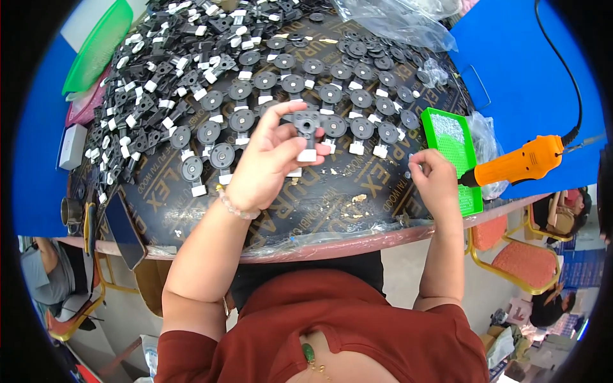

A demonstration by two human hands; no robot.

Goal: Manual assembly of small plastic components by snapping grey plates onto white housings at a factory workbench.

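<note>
Black plastic bracket with a white end [308, 131] is up in front, above the middle of the dark table [287, 220], and the left hand has it. Far on the left stands a green basket [96, 51]. Next to it is a big, messy pile of black and white parts [143, 121].

Then comes the left arm [207, 255]. It slants up and to the right, with a beaded bracelet [236, 205] around the wrist. The left hand [271, 153] bends its pointer finger over the top of the bracket. The thumb presses on the near side, and other fingertips peek out past the white end. The grip looks snug.

Behind it lie rows of black parts with round discs [292, 83].

On the right, the other arm [444, 258] goes almost straight up. The right hand [435, 182] curls its fingers in, with thumb and pointer tips close together. I cannot tell if they pinch something tiny. Just beside this hand is a green tray [474, 199], and an orange power screwdriver [520, 163] reaches over the tray's edge.
</note>
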